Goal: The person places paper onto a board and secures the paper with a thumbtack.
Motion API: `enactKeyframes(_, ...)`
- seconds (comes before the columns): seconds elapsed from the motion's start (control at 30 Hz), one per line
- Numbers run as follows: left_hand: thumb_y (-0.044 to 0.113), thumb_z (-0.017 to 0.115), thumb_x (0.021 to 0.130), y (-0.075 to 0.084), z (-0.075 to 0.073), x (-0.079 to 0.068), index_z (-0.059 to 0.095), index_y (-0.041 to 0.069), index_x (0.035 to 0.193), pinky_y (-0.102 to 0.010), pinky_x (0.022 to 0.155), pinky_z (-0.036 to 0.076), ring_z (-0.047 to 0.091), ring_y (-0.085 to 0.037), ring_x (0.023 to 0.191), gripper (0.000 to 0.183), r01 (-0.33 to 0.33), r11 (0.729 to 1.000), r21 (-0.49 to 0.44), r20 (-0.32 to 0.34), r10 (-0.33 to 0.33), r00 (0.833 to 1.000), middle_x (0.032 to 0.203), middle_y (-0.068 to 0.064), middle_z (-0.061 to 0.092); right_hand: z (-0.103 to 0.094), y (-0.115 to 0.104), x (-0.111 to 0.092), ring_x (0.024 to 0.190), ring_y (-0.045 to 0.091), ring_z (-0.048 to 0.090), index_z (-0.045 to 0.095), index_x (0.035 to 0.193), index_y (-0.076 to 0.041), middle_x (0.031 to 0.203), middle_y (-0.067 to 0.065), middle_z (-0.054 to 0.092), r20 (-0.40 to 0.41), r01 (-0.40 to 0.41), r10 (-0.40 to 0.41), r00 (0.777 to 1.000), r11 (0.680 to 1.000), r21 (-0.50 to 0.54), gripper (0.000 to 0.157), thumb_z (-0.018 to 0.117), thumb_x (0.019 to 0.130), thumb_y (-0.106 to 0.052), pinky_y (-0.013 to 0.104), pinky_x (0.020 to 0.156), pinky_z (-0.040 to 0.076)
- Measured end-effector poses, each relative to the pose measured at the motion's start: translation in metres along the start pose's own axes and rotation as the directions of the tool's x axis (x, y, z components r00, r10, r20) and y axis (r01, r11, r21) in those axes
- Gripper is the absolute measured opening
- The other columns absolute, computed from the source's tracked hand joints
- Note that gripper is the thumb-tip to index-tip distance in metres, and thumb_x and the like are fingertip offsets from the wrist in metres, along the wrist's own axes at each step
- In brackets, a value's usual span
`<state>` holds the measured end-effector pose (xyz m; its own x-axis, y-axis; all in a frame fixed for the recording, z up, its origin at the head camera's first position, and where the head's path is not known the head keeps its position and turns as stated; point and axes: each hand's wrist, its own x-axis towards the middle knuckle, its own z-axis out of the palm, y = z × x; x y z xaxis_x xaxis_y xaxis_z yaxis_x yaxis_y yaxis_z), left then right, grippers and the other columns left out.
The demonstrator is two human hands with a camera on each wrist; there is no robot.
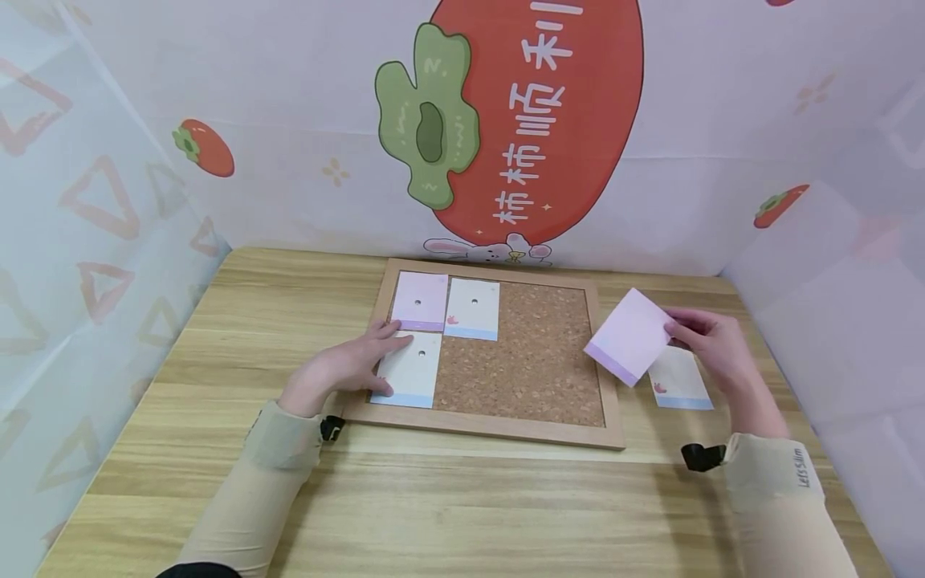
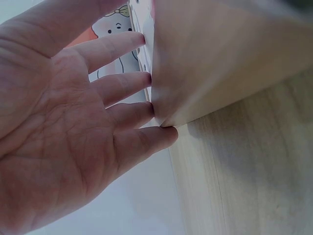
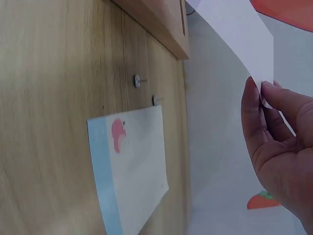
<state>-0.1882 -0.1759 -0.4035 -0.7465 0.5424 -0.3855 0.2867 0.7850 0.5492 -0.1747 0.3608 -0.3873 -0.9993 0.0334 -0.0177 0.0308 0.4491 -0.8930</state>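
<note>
My right hand [image 1: 711,341] pinches a lilac note sheet [image 1: 627,333] by its corner, raised over the right edge of a wood-framed corkboard [image 1: 520,377]. In the right wrist view the thumb and fingers meet on the sheet's edge. With fingers spread, my left hand [image 1: 347,365] rests at the board's left side, its fingertips over the lower white sheet [image 1: 415,377]. That sheet, a lilac sheet [image 1: 426,291] and another white sheet [image 1: 477,309] lie on the cork, each with a pushpin in it. The left wrist view shows the fingers [image 2: 122,88] touching the board's edge.
A white sheet [image 1: 679,381] with a blue strip lies on the wooden table [image 1: 462,514], right of the board. Two metal pushpins [image 3: 137,81] stand near it, points up. Behind the table hangs a printed cloth [image 1: 289,104].
</note>
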Motion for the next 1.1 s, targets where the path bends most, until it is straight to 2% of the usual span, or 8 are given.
enactKeyframes(0.17, 0.013, 0.077, 0.086, -0.001, 0.000, 0.001, 0.029, 0.006, 0.157, -0.062, 0.121, 0.022, -0.008, -0.043, 0.155, 0.086, 0.000, 1.000, 0.001, 0.000, 0.000, 1.000, 0.169, -0.019, 0.002, 0.025, -0.011, 0.007, 0.080, -0.004, 0.068, 0.052, 0.130, 0.020, 0.092, -0.021, 0.071, 0.070, 0.048, -0.053, 0.996, 0.996, 0.072, 0.043, 0.063, 0.097, -0.006, 0.014, 0.074, 0.058)
enactKeyframes(0.33, 0.013, 0.078, 0.086, -0.001, 0.001, 0.001, 0.029, 0.006, 0.157, -0.062, 0.121, 0.021, -0.008, -0.043, 0.154, 0.086, -0.003, 1.000, 0.004, -0.001, 0.003, 1.000, 0.168, -0.019, 0.002, 0.052, -0.020, 0.013, 0.083, -0.003, 0.068, 0.054, 0.130, 0.019, 0.094, -0.020, 0.071, 0.135, 0.061, -0.075, 0.988, 0.993, 0.102, 0.040, 0.061, 0.097, -0.003, 0.017, 0.075, 0.059)
enactKeyframes(0.4, 0.013, 0.078, 0.086, -0.002, 0.001, 0.001, 0.029, 0.006, 0.157, -0.062, 0.121, 0.021, -0.008, -0.044, 0.154, 0.087, -0.004, 1.000, 0.006, 0.000, 0.004, 1.000, 0.168, -0.020, 0.002, 0.064, -0.024, 0.015, 0.084, -0.004, 0.068, 0.055, 0.130, 0.017, 0.100, -0.010, 0.073, 0.156, 0.055, -0.065, 0.986, 0.996, 0.065, 0.038, 0.060, 0.098, -0.004, 0.017, 0.076, 0.059)
enactKeyframes(0.47, 0.013, 0.078, 0.086, -0.002, 0.001, 0.001, 0.029, 0.006, 0.157, -0.062, 0.121, 0.021, -0.007, -0.044, 0.154, 0.087, -0.006, 1.000, 0.010, -0.001, 0.006, 1.000, 0.168, -0.020, 0.002, 0.076, -0.029, 0.017, 0.086, -0.004, 0.067, 0.058, 0.131, 0.012, 0.110, 0.005, 0.074, 0.186, 0.034, -0.034, 0.982, 0.999, 0.005, 0.037, 0.059, 0.099, -0.007, 0.019, 0.079, 0.059)
enactKeyframes(0.57, 0.014, 0.078, 0.086, -0.002, 0.001, 0.001, 0.029, 0.007, 0.157, -0.062, 0.122, 0.020, -0.007, -0.044, 0.154, 0.087, -0.002, 1.000, 0.017, -0.002, 0.002, 1.000, 0.168, -0.020, 0.002, 0.096, -0.036, 0.019, 0.090, 0.000, 0.065, 0.061, 0.131, 0.006, 0.123, 0.024, 0.067, 0.223, 0.024, -0.003, 0.975, 0.996, -0.091, 0.035, 0.060, 0.100, -0.010, 0.024, 0.084, 0.060)
enactKeyframes(0.6, 0.014, 0.078, 0.086, -0.002, 0.001, 0.002, 0.028, 0.007, 0.157, -0.062, 0.122, 0.020, -0.007, -0.044, 0.155, 0.087, -0.001, 1.000, 0.019, -0.002, 0.001, 1.000, 0.168, -0.019, 0.002, 0.102, -0.038, 0.020, 0.092, 0.003, 0.064, 0.062, 0.131, 0.004, 0.126, 0.026, 0.066, 0.238, 0.023, 0.004, 0.971, 0.994, -0.111, 0.034, 0.060, 0.100, -0.011, 0.025, 0.085, 0.060)
enactKeyframes(0.83, 0.015, 0.077, 0.087, -0.002, 0.001, 0.002, 0.027, 0.007, 0.158, -0.062, 0.122, 0.020, -0.007, -0.043, 0.155, 0.087, 0.003, 1.000, 0.022, 0.003, -0.003, 1.000, 0.168, -0.019, 0.000, 0.143, -0.051, 0.022, 0.096, 0.018, 0.060, 0.068, 0.126, -0.001, 0.124, 0.021, 0.068, 0.289, 0.117, -0.061, 0.955, 0.977, -0.180, 0.029, 0.061, 0.099, -0.010, 0.017, 0.077, 0.052)
enactKeyframes(1.1, 0.015, 0.077, 0.087, -0.001, 0.001, 0.001, 0.027, 0.006, 0.157, -0.063, 0.121, 0.022, -0.007, -0.044, 0.154, 0.087, -0.004, 1.000, 0.030, 0.004, 0.004, 1.000, 0.168, -0.020, 0.000, 0.176, -0.062, 0.022, 0.092, 0.021, 0.059, 0.072, 0.121, -0.005, 0.116, 0.016, 0.072, 0.334, 0.150, -0.073, 0.940, 0.966, -0.211, 0.025, 0.062, 0.098, -0.007, 0.026, 0.076, 0.051)
